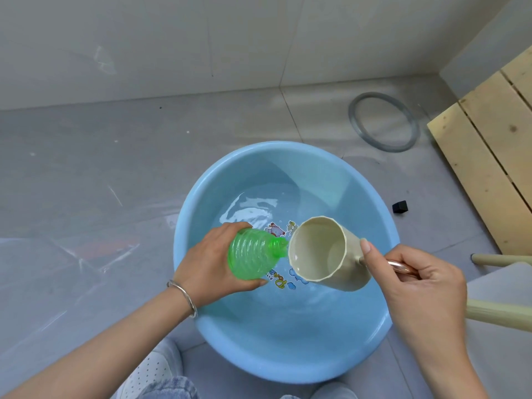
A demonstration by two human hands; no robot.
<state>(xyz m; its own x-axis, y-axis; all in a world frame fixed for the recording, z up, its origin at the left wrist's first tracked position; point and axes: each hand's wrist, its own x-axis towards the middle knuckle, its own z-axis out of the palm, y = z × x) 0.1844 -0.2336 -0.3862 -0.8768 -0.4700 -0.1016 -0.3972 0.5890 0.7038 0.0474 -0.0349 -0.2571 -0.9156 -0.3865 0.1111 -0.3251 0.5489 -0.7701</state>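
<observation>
So here's where we're at: we're crouched on the floor (pixel 86 168) over the blue basin (pixel 288 349), which already has a shallow layer of water (pixel 250 211) in it, so the filling part looks done. Our left hand (pixel 207 260) is wrapped round the fat end of the green bottle (pixel 253 253), fingers curled over the top and thumb underneath, and the bottle is tipped nearly flat with its neck right at the rim of the cream mug (pixel 319 251), touching or as good as. Our right hand (pixel 420 280) is clamped on the mug's coppery handle (pixel 400 267), thumb stretched up along the mug's side, holding it in the air over the middle of the basin, tilted so its mouth faces the bottle. We'd say we're right at the soap-into-the-mug step. Honestly can't see any stream coming out of the neck, and the inside of the mug looks mostly bare, maybe a thin wet patch low by the rim, hard to tell. So at best the pour has barely begun. What's left, by our reckoning: get a squirt in, put the bottle down somewhere, then the actual scrubbing and a rinse in the basin. No sponge or cloth anywhere in view, so it'll probably be fingers. Nothing spilled on the floor around the basin that we can make out.
</observation>
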